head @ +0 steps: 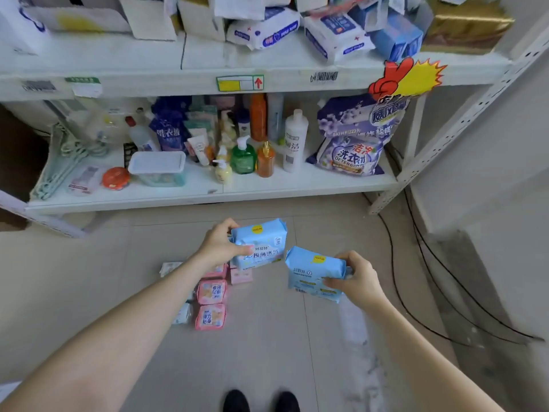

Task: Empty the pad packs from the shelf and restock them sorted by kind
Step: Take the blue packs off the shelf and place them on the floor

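Holds one light-blue pack in the left hand, fingers curled round its left end and thumb pressed on the printed front. Holds a second light-blue pack in the right hand, gripped at its right end, back face showing.

Pack appearance: soft rectangular plastic wrap, pale blue, round yellow sticker near the top edge, white and dark-blue print. Barcode at the lower left corner of the second pack. Both packs raised above the floor, near each other but apart, in front of the shelving and below its lower shelf.

On the floor, under the left forearm: pink packs in a short row, touching one another. Pale items just beside them, possibly further packs; too blurred to tell.

On the upper shelf: white packs with blue print, heaped and tilted, among cardboard boxes. On the lower shelf: pump bottles, a lidded plastic box, a purple detergent bag.

Surface and room: pale grey floor tiles, white metal rack, plain wall at right. Black cables along the floor beside the wall. Dark shoes at the bottom edge.
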